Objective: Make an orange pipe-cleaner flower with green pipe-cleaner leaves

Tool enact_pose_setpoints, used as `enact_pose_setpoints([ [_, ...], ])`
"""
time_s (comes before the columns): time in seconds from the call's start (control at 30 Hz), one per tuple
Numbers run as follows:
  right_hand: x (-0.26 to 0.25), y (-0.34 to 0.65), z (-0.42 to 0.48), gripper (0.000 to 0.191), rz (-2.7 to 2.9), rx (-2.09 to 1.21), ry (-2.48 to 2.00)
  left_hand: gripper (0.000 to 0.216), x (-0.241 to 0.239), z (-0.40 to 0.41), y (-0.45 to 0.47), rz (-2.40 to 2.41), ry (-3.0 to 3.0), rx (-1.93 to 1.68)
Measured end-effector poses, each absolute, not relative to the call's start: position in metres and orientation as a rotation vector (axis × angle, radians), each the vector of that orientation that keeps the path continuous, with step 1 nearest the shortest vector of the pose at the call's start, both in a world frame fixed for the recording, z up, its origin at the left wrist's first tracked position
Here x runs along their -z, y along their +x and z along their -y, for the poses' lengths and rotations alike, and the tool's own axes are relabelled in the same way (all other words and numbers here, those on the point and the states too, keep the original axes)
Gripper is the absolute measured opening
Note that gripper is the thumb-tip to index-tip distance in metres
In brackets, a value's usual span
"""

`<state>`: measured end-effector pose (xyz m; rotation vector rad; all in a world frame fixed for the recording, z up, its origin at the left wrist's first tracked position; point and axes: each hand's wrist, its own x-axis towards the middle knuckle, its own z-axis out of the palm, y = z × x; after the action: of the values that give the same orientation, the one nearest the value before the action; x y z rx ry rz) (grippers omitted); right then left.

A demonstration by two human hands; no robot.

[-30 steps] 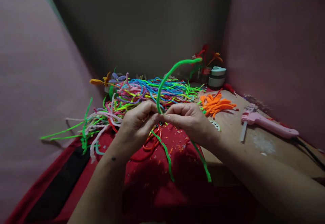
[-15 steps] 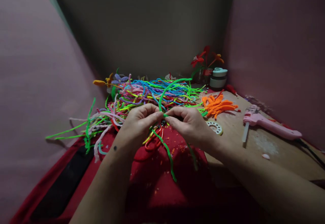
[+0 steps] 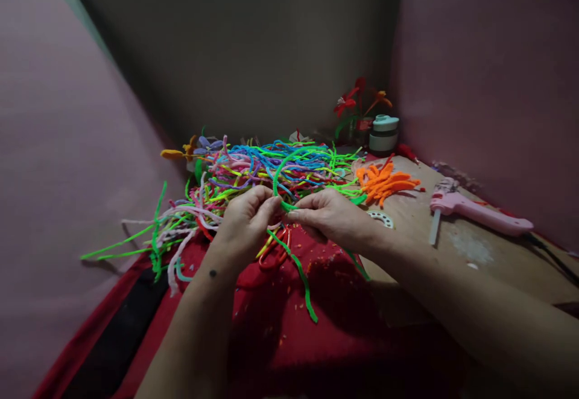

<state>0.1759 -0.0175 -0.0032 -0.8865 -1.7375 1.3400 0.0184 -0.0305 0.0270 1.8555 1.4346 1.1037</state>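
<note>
On my remote feed I see deep red cloth point(image 3: 312, 344), flecked with small bits, beside tan board point(image 3: 511, 260); dark grey wall point(image 3: 253, 55) behind, mauve wall point(image 3: 493, 85) at right, light dim. Between hands, above cloth: bright green fuzzy pipe-cleaner stem point(image 3: 275, 183), slim, curving upward before tangled multicoloured pile point(image 3: 246, 160). Left hand point(image 3: 248, 218) pinches stem, thumb against fingers; right hand point(image 3: 332, 215) likewise, at lower bend

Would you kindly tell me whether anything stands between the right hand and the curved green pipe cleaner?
Nothing visible does: the right hand pinches the green pipe cleaner, with the left hand gripping it alongside.
</note>
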Motion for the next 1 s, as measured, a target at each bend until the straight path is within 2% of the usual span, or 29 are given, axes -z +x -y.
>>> enact_pose_setpoints([
  [0.2,0.008,0.172,0.018,0.042,1.909,-1.189,-0.903,0.018,-0.021,0.023,0.012,-1.398,1.686,-1.048],
  [0.43,0.011,0.174,0.017,0.016,1.438,-1.860,-0.624,0.016,-0.020,0.021,0.012,-1.314,1.633,-1.044],
  [0.6,0.013,0.173,0.013,0.009,1.201,-2.007,-0.688,0.017,-0.022,0.022,0.013,-1.377,1.673,-1.007],
  [0.7,0.013,0.172,0.013,0.011,1.264,-1.883,-0.820,0.019,-0.023,0.022,0.015,-1.450,1.757,-0.965],
  [1.0,0.015,0.173,0.009,0.019,1.733,-1.197,-0.999,0.017,-0.031,0.025,0.018,-1.517,1.835,-0.892],
])
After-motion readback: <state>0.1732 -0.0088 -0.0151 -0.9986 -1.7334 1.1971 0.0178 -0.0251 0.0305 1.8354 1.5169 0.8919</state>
